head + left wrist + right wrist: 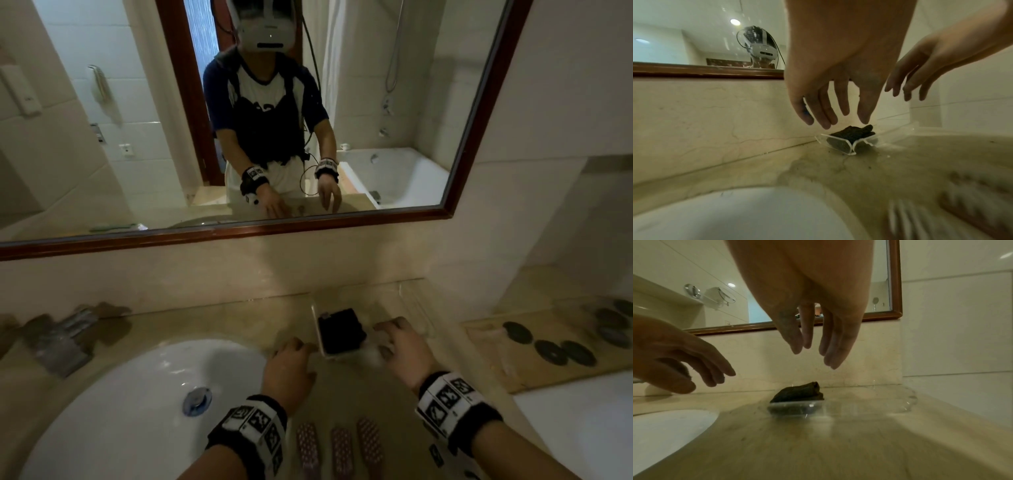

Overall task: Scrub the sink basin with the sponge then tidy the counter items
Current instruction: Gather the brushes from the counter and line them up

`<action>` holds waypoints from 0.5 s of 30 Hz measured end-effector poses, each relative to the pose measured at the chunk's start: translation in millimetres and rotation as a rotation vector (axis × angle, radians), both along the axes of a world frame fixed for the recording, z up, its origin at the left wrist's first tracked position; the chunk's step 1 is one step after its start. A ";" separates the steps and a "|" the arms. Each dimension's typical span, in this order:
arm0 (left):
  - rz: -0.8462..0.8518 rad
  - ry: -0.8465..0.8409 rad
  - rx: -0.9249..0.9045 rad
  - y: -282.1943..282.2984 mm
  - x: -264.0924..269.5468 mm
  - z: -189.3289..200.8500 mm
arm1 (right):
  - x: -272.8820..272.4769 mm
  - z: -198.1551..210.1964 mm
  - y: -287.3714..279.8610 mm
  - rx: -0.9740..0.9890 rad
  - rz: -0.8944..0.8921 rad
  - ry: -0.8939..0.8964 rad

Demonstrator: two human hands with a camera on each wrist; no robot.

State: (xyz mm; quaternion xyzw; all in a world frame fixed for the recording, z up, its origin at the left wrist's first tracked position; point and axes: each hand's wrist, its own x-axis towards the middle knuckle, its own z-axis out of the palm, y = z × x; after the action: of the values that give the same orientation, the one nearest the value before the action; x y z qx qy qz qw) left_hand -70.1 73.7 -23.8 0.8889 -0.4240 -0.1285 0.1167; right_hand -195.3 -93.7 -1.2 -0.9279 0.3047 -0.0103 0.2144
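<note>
One white sink basin (137,394) is set in the counter (359,394), with one dark sponge (340,330) in one clear tray (317,329) by the back wall and three brushes (339,445) lying near the front edge. The left hand (289,368) and right hand (402,346) hover either side of the tray, fingers loosely spread, holding nothing.

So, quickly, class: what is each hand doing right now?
Left hand: open, fingers relaxed, holding nothing.
Right hand: open, holding nothing, above the clear tray.
</note>
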 end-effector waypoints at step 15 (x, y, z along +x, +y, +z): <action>0.106 0.216 0.261 63.5 -68.8 -49.0 | -68.4 -77.9 95.7 0.174 -0.065 0.164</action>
State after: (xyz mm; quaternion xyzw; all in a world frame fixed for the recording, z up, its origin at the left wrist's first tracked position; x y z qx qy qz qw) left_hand -138.9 137.2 -72.7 0.8986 -0.3413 -0.2710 0.0517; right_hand -263.7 2.0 -79.2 -0.8930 0.3511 0.0850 0.2683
